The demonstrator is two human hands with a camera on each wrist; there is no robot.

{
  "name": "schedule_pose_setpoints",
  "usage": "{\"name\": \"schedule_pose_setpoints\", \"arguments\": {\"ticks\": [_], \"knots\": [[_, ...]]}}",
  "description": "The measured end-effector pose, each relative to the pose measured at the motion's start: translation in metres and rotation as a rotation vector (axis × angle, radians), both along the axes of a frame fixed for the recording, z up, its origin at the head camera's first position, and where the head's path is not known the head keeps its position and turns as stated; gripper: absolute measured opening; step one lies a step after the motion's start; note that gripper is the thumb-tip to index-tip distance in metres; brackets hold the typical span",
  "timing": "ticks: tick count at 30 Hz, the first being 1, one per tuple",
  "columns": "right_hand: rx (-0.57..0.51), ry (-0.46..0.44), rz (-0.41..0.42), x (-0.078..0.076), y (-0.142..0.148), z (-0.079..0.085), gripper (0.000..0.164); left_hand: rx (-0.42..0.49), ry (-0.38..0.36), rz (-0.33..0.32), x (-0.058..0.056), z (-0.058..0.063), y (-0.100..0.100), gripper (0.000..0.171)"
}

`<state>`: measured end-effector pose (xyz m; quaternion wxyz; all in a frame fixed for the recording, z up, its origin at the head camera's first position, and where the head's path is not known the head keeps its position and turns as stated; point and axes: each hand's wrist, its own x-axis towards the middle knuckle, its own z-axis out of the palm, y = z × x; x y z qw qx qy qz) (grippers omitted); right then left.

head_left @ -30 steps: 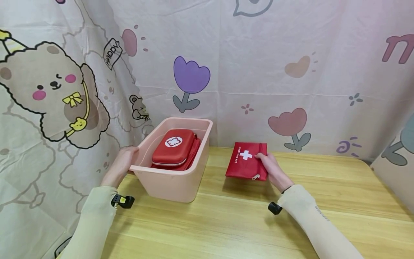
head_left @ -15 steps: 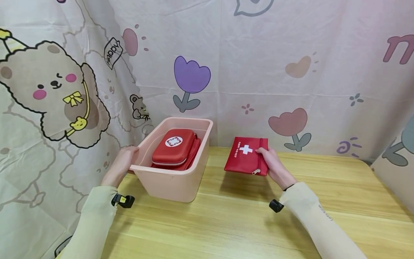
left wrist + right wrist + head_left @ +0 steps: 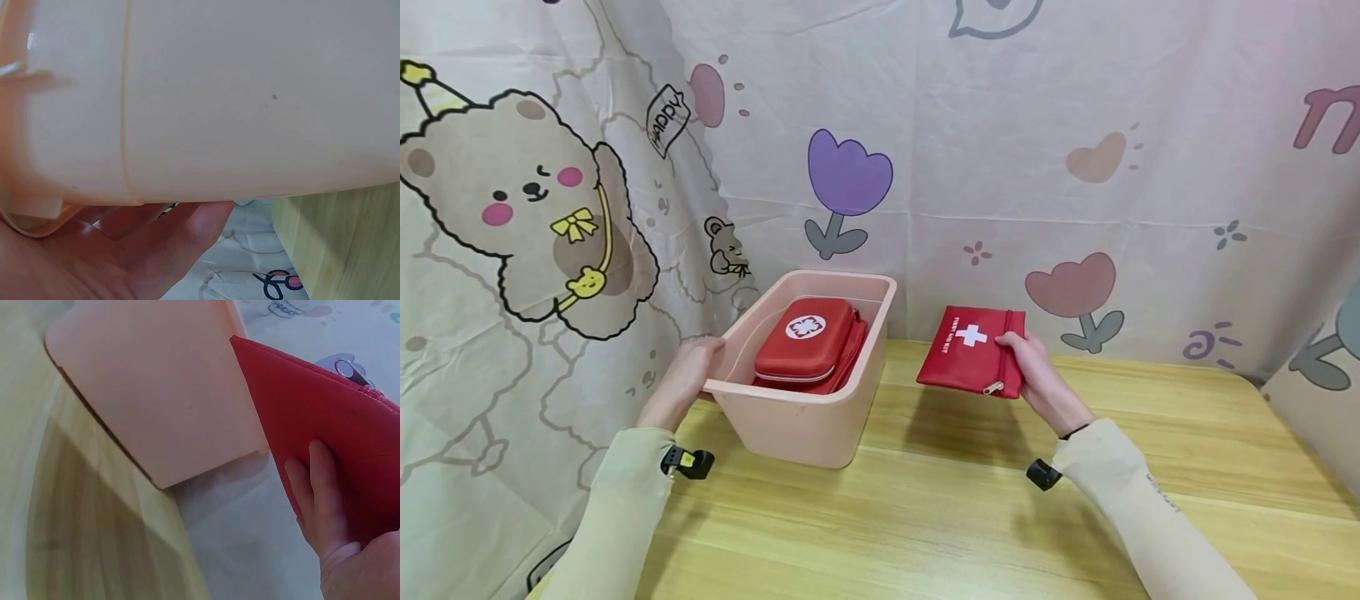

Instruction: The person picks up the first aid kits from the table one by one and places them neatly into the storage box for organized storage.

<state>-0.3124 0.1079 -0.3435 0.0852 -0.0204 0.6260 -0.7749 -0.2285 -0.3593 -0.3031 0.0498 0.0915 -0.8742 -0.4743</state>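
My right hand [image 3: 1033,371] pinches a red zip pouch [image 3: 951,354] by its right side, thumb on the printed face. The pouch has a white cross and "FIRST AID KIT" on it, and its shadow falls on the table below. In the right wrist view, two fingers [image 3: 325,494] press flat against its underside. My left hand [image 3: 688,371] holds the left rim of a pink plastic bin [image 3: 790,425]; in the left wrist view, its fingers [image 3: 203,225] lie along the bin's outer wall. Inside the bin rests a red hard case [image 3: 797,346] with a white round emblem.
Under the hard case in the bin lies another red item [image 3: 850,358], mostly covered. The bin stands at the left back of the wooden table [image 3: 925,517]. A printed curtain [image 3: 970,167] hangs behind and along the left side.
My right hand has raised the red pouch and moved it slightly away from me, its shadow spreading on the table. The left hand and the bin stay in place.
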Motion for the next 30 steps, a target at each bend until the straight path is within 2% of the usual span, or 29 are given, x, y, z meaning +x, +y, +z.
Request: {"name": "schedule_pose_setpoints", "arguments": {"ticks": [9, 30], "knots": [[-0.059, 0.023, 0.01, 0.001, 0.002, 0.015, 0.047, 0.006, 0.004, -0.008, 0.001, 0.0, 0.001, 0.059], [-0.066, 0.041, 0.022, 0.0, -0.003, 0.035, 0.049, 0.016, 0.005, -0.024, 0.003, 0.0, -0.001, 0.06]]}}
